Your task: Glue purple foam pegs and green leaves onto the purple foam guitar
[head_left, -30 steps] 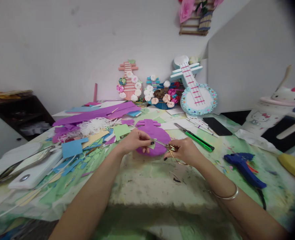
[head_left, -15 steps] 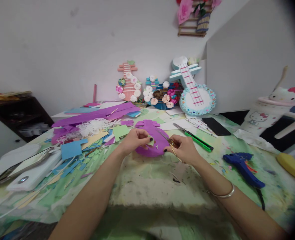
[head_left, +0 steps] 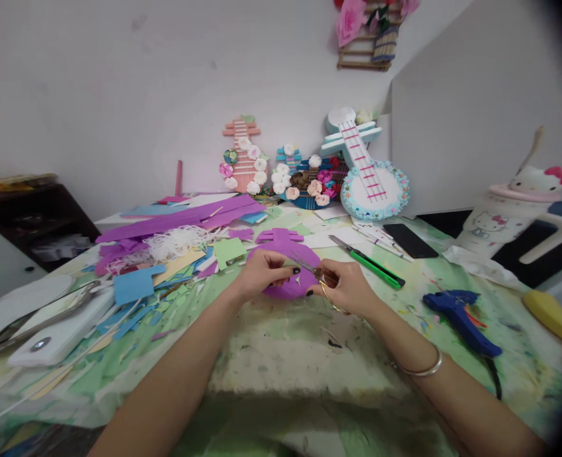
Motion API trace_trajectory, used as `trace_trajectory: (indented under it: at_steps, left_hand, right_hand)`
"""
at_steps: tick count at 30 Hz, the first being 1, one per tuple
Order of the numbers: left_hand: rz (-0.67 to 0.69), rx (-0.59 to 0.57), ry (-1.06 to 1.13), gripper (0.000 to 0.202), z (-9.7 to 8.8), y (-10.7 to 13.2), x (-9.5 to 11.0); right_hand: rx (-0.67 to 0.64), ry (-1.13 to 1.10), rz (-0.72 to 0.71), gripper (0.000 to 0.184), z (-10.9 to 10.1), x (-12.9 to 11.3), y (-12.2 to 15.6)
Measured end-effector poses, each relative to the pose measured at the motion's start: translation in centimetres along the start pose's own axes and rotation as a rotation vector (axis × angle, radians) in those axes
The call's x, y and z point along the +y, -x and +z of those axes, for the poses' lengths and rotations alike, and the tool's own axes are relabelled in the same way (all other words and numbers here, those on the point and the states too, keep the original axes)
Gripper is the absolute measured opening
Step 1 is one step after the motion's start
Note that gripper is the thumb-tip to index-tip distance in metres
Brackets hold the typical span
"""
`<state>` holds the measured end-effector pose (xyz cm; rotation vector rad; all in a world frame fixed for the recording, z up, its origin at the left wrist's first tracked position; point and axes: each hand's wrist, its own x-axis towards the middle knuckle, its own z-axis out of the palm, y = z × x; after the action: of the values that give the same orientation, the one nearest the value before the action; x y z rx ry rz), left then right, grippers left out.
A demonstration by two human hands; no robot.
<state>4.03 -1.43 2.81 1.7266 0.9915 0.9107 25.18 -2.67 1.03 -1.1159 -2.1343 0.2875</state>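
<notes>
My left hand (head_left: pixel 263 274) is closed in a pinch above a purple guitar-shaped foam piece (head_left: pixel 285 254) lying on the table; what the fingertips grip is too small to name. My right hand (head_left: pixel 346 287) is wrapped round the golden handles of small scissors (head_left: pixel 315 271), whose blades point left and up toward my left fingers. The two hands nearly meet over the foam piece. A metal bangle (head_left: pixel 421 369) sits on my right wrist.
Foam scraps in purple, blue and green (head_left: pixel 167 254) litter the table's left half, near a white power bank (head_left: pixel 55 330). A green box cutter (head_left: pixel 369 261), black phone (head_left: pixel 407 240) and blue glue gun (head_left: pixel 459 314) lie right. Decorated foam guitars (head_left: pixel 366 171) lean against the wall.
The scissors' blades have swung from pointing left to angled up and left. Both hands have drawn a little closer together over the purple foam piece. The small pale scrap at my left fingertips no longer shows.
</notes>
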Motion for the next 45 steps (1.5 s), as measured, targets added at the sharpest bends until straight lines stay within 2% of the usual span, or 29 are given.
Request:
trace_trajectory:
  at_steps: [5, 13, 22, 33, 45]
  left_hand:
    - [-0.011, -0.03, -0.006, 0.028, 0.46, 0.05, -0.28]
    - [-0.026, -0.073, 0.023, 0.027, 0.54, 0.11, -0.5]
    - [-0.043, -0.114, 0.055, 0.021, 0.58, 0.22, -0.41]
    - [-0.032, -0.103, 0.077, 0.014, 0.4, 0.18, -0.45]
    - [-0.017, -0.098, 0.042, 0.032, 0.32, 0.24, -0.14]
  right_hand:
    - [-0.019, 0.029, -0.032, 0.042, 0.12, -0.24, 0.09]
    - [-0.015, 0.127, -0.109, 0.035, 0.14, 0.01, 0.22]
    - [-0.012, 0.129, -0.14, 0.034, 0.27, -0.05, 0.32]
    - [-0.012, 0.099, -0.153, 0.038, 0.26, 0.09, 0.29]
    - [0.006, 0.075, -0.143, 0.042, 0.4, 0.18, 0.3]
